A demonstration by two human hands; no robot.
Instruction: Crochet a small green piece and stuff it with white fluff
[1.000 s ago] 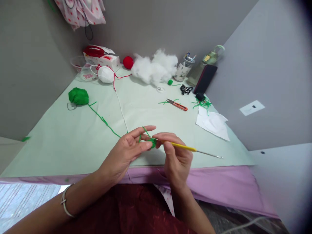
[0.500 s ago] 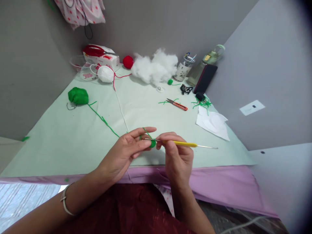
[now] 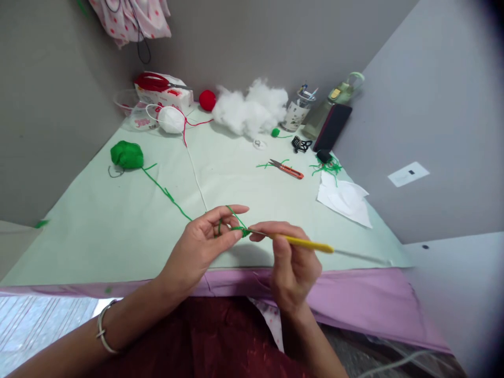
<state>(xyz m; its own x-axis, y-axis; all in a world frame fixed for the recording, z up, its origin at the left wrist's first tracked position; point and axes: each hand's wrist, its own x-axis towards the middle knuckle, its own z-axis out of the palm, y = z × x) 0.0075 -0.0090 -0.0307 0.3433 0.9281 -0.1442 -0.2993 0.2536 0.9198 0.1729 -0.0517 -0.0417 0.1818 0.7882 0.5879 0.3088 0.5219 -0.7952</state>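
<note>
My left hand [image 3: 205, 236] pinches a small green crochet piece [image 3: 244, 232] between thumb and fingers, with green yarn running over its raised index finger. Closed around the yellow handle of a crochet hook [image 3: 303, 242] is my right hand [image 3: 293, 257]. The hook's thin tip meets the green piece, and its other metal end points right, slightly blurred. A green yarn strand [image 3: 168, 195] leads from behind my left hand back to a green yarn ball [image 3: 126, 155]. White yarn [image 3: 196, 176] passes from near my left hand to a white yarn ball [image 3: 171, 119].
Orange thread snips [image 3: 287, 169] lie beyond my hands. At the back are white stuffing [image 3: 250, 110], a red yarn ball [image 3: 207, 100], red scissors [image 3: 153, 82] on a tissue pack, and a pen cup [image 3: 297, 113]. On the right are a phone [image 3: 333, 127], a bottle [image 3: 321, 115] and white paper [image 3: 342, 197].
My right hand has shifted slightly right and down, drawing the hook's tip back to the right and tilting its far end lower. My left fingers have moved slightly left.
</note>
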